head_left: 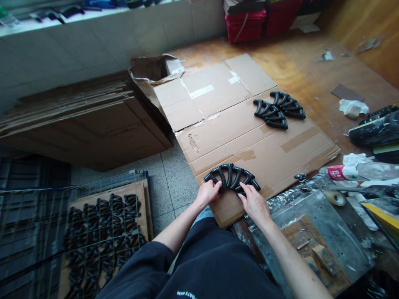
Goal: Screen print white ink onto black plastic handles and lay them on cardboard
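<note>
Several black curved handle-like parts are fanned side by side in an arc near the close edge of a flattened cardboard sheet. My left hand pinches the leftmost part at its lower end. At the other side of the fan, my right hand has its thumb and fingers closed around the rightmost part. Farther back on the cardboard lie two overlapping fans of the same black parts.
To the left, a wire rack carries cardboard with rows of similar black parts. Folded cardboard leans by the wall. On my right are a stained metal bench, a plastic bottle and a tape roll. Red bins stand behind.
</note>
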`<state>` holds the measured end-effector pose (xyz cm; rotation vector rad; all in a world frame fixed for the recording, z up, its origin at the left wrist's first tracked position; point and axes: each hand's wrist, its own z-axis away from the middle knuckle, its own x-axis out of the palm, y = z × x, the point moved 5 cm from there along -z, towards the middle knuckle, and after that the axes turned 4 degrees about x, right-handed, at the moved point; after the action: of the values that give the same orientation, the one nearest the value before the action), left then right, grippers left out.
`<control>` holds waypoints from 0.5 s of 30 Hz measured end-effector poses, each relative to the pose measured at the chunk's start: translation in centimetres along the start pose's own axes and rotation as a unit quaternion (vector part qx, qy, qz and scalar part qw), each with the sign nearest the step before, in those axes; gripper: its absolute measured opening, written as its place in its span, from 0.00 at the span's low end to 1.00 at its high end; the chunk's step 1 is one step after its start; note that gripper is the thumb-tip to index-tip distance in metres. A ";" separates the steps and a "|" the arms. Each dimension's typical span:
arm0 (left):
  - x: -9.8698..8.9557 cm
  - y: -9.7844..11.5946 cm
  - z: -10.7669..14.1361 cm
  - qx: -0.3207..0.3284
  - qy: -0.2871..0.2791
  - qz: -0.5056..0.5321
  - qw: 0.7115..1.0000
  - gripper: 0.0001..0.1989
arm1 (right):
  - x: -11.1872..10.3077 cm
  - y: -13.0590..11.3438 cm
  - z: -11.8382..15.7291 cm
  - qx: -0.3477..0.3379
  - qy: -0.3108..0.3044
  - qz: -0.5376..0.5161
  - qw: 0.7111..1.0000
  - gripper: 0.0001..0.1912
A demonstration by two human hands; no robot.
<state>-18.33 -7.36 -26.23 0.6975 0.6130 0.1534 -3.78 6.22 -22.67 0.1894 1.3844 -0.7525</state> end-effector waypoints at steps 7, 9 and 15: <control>0.0 0.0 -0.2 0.000 -0.004 -0.028 1.000 0.20 | 0.3 0.1 0.1 0.009 -0.007 0.014 1.000 0.23; -0.1 0.2 -0.2 -0.001 -0.005 -0.041 0.999 0.20 | 0.3 0.0 0.2 0.014 -0.008 0.020 1.000 0.24; -0.8 1.0 -0.7 0.002 0.000 -0.077 0.997 0.19 | 0.5 0.0 0.1 0.022 -0.015 0.032 0.999 0.24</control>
<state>-19.30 -6.50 -25.66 0.6512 0.6643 0.0087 -3.68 5.98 -23.08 0.2548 1.3272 -0.7303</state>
